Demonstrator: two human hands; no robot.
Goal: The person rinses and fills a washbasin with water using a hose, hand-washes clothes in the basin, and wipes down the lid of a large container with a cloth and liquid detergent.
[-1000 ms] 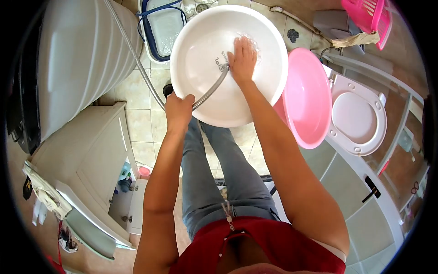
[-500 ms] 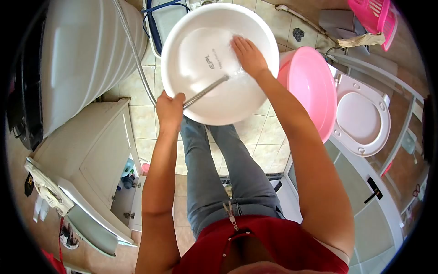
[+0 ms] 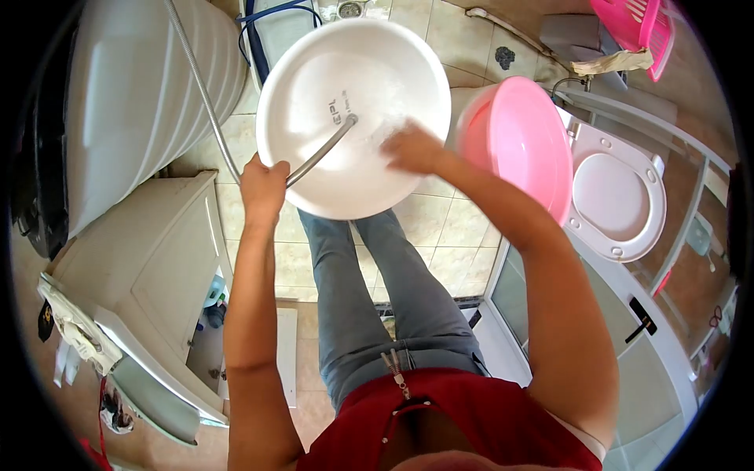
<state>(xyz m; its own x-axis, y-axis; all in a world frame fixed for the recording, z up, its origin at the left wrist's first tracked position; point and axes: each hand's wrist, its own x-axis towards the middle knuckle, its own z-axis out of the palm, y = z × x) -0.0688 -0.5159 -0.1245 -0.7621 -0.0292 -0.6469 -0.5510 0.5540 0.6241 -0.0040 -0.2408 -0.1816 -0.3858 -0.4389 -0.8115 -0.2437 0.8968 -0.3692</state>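
A large white basin (image 3: 314, 71) with dark lettering on its bottom is tilted in front of my legs. My left hand (image 3: 264, 188) is closed round a grey metal hose (image 3: 322, 153) at the basin's near left rim. The hose's end lies over the inside of the basin, near the lettering. My right hand (image 3: 412, 149) is over the basin's right inner side, blurred by motion, so its fingers and any contact are unclear. Clear water shows faintly on the basin's inner surface. Right of the basin stands a pink basin (image 3: 530, 149), also tilted.
A toilet with a white seat (image 3: 613, 196) is beyond the pink basin. To the left are a big ribbed white tub (image 3: 149, 102) and a cream cabinet (image 3: 149, 267) with an open door. A blue-rimmed tray (image 3: 283, 39) lies at the top; a pink basket (image 3: 636, 31) is upper right.
The white basin has shifted left in view, with my left hand and the hose. My right hand has moved down and toward the basin's near right side.
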